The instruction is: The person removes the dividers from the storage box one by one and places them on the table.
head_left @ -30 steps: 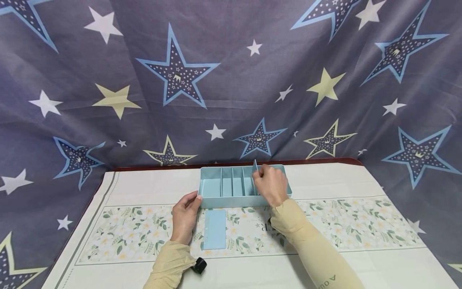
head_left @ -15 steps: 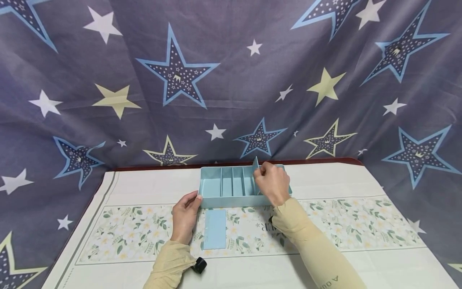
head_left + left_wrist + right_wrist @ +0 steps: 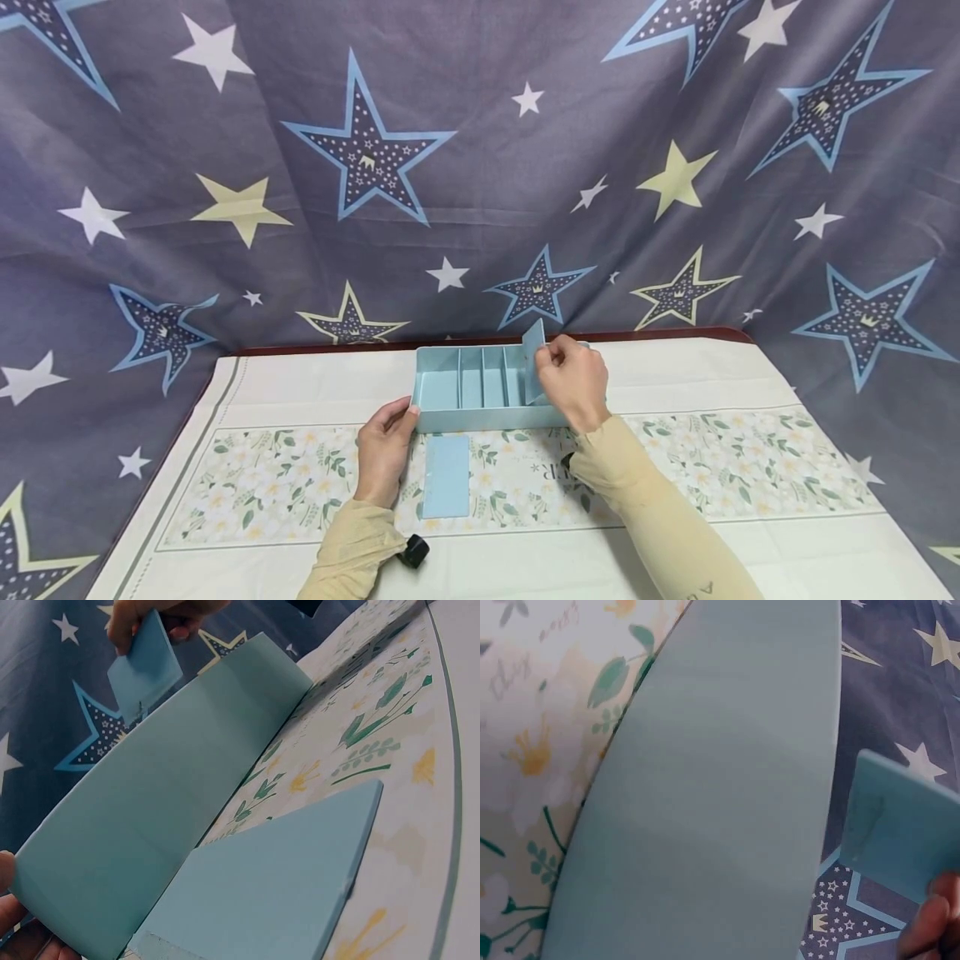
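Note:
A light blue divided box point(image 3: 487, 419) stands lengthwise on the table, with upright partitions inside. My left hand point(image 3: 385, 446) grips its left end, the thumb at the front corner; in the left wrist view only its fingertips point(image 3: 9, 907) show at the corner. My right hand point(image 3: 573, 377) pinches a loose blue divider panel point(image 3: 533, 354) above the right part of the box, the panel upright and slightly tilted. In the right wrist view the divider point(image 3: 900, 825) rises past the box's rim. The right hand and sleeve hide the box's right end.
A flat blue panel point(image 3: 447, 477) lies on the floral table runner point(image 3: 285, 479) in front of the box, near the left hand. The white tablecloth point(image 3: 300, 387) spreads around it. A star-patterned curtain point(image 3: 480, 167) hangs behind the table's dark red back edge point(image 3: 337, 346).
My right hand has drawn the divider upward and turned it so more of its face shows, moving slightly right. The left hand, box and flat panel have stayed put.

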Tool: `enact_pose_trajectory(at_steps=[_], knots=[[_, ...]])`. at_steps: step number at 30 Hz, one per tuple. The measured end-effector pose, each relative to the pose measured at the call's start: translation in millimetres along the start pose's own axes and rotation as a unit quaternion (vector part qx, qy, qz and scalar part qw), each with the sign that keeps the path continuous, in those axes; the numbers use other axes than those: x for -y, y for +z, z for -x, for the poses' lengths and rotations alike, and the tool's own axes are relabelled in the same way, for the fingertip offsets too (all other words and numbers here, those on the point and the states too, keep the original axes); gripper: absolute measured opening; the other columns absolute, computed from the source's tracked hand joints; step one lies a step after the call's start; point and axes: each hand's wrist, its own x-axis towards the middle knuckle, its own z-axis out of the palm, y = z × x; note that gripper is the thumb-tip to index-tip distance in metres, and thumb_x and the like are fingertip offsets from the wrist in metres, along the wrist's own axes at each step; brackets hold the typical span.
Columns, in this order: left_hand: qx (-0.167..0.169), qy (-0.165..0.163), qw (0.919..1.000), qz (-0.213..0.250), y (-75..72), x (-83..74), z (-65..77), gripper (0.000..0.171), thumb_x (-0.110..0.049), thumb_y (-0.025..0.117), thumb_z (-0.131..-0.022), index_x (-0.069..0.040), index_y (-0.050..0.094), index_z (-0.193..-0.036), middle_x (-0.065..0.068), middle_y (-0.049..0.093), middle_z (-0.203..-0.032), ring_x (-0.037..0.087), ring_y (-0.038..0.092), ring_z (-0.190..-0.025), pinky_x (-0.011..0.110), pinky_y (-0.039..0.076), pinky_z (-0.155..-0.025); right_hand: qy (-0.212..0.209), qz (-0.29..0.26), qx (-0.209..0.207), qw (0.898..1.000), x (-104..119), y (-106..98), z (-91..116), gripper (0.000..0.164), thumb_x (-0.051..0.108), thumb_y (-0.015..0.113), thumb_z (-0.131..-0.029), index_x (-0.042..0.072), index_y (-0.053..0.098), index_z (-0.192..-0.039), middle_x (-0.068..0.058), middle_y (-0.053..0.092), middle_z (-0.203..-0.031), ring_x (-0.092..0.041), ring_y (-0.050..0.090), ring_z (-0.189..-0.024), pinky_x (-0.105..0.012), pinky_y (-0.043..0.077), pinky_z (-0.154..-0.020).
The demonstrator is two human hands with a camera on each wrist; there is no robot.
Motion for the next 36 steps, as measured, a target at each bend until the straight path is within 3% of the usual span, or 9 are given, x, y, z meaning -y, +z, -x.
enact_pose_trajectory(at_steps=[6,9,12,16,22,24,31,36], knots=[[0.017,-0.019,0.9997,0.005,-3.4,-35.5,15.6,0.034,-0.031,0.063,-0.084,-0.011,0.059,-0.112,0.009,0.061,-0.109,0.013,0.055,-0.096,0.038,0.047,-0.088,0.012,-0.038,0.016,0.999,1.8,-4.3,7.3,0.023,0.019,0.051,-0.078,0.021,0.051,-0.055,0.004,0.046,-0.047,-0.012,0.04,-0.043,-0.032,0.036,-0.041],[0.023,-0.027,0.9993,0.01,-4.3,-45.8,20.4,0.034,-0.027,0.062,-0.085,-0.009,0.058,-0.113,0.011,0.06,-0.111,0.014,0.054,-0.098,0.037,0.047,-0.09,0.025,-0.06,0.027,0.998,2.5,-5.5,12.8,0.023,0.018,0.052,-0.078,0.021,0.051,-0.055,0.004,0.046,-0.048,-0.012,0.041,-0.043,-0.031,0.036,-0.042],[0.025,-0.019,0.9995,0.01,-3.7,-38.2,18.1,0.036,-0.029,0.062,-0.085,-0.009,0.058,-0.114,0.011,0.06,-0.112,0.015,0.054,-0.099,0.034,0.048,-0.087,0.038,-0.082,0.037,0.995,3.2,-6.8,20.6,0.024,0.018,0.053,-0.079,0.021,0.051,-0.055,0.003,0.046,-0.048,-0.012,0.041,-0.044,-0.031,0.036,-0.043],[0.019,0.0,0.9998,0.011,-1.6,-26.6,13.7,0.039,-0.035,0.063,-0.083,-0.01,0.059,-0.113,0.013,0.059,-0.112,0.019,0.054,-0.1,0.038,0.048,-0.088,0.047,-0.11,0.05,0.992,6.2,-9.1,33.2,0.026,0.018,0.054,-0.081,0.021,0.05,-0.055,0.002,0.044,-0.048,-0.013,0.04,-0.044,-0.031,0.037,-0.043],[0.004,-0.002,1.0,-0.004,0.5,-2.9,2.4,0.035,-0.042,0.064,-0.081,-0.021,0.061,-0.109,0.005,0.061,-0.109,0.011,0.055,-0.096,0.037,0.048,-0.087,0.056,-0.131,0.067,0.988,12.2,-10.0,49.1,0.027,0.017,0.054,-0.081,0.022,0.049,-0.054,0.002,0.043,-0.045,-0.013,0.039,-0.041,-0.029,0.036,-0.041],[0.006,-0.004,1.0,-0.004,-0.2,-5.1,3.0,0.034,-0.04,0.063,-0.082,-0.021,0.061,-0.11,0.005,0.061,-0.109,0.011,0.055,-0.096,0.037,0.048,-0.087,0.056,-0.132,0.069,0.987,13.7,-10.4,53.4,0.028,0.017,0.055,-0.081,0.022,0.049,-0.054,0.002,0.042,-0.045,-0.013,0.038,-0.041,-0.028,0.036,-0.04],[0.02,-0.02,0.9996,0.004,-4.0,-40.4,19.0,0.03,-0.028,0.061,-0.085,-0.013,0.059,-0.111,0.01,0.06,-0.111,0.015,0.054,-0.098,0.039,0.046,-0.09,0.061,-0.145,0.078,0.984,16.8,-12.5,66.6,0.029,0.015,0.056,-0.08,0.022,0.048,-0.053,0.003,0.042,-0.044,-0.012,0.039,-0.04,-0.026,0.034,-0.037],[0.016,-0.021,0.9997,0.002,-3.5,-37.8,16.9,0.03,-0.029,0.062,-0.084,-0.014,0.06,-0.11,0.009,0.06,-0.111,0.014,0.054,-0.098,0.039,0.047,-0.09,0.052,-0.165,0.082,0.982,18.8,-14.3,75.9,0.031,0.013,0.055,-0.082,0.022,0.046,-0.053,0.002,0.04,-0.042,-0.011,0.038,-0.038,-0.025,0.034,-0.036]])
